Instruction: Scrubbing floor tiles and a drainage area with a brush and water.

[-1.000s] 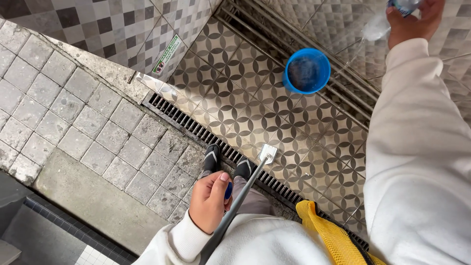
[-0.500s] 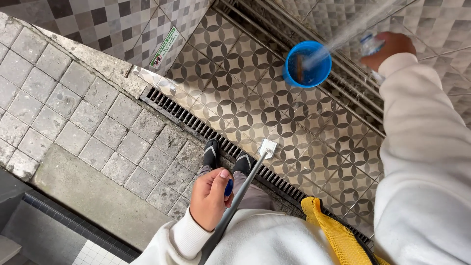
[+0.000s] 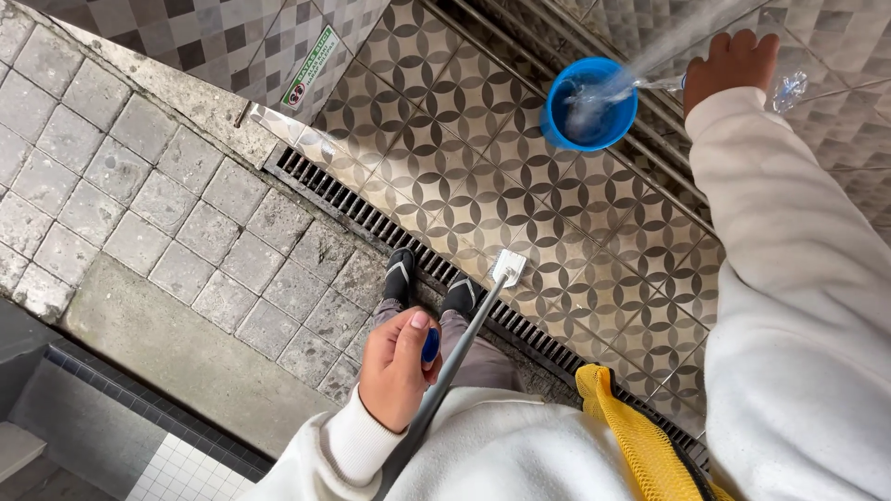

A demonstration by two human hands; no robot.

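My right hand grips a clear plastic bottle, tipped so its neck points left at a blue bucket on the patterned floor. Water streams from the bottle into the bucket. My left hand is closed low in the view, close to my chest. It holds a small blue cap and steadies a long grey pole. The pole's white head rests on the floor just past my shoes.
A long metal drain grate runs diagonally under my feet, between grey paving stones and the patterned tiles. Metal rails run behind the bucket. A yellow strap hangs on my front. A green sticker is on the tiled wall.
My right hand has come down from the top edge with the bottle and tipped it; water now runs into the bucket. The left hand and pole stay put.
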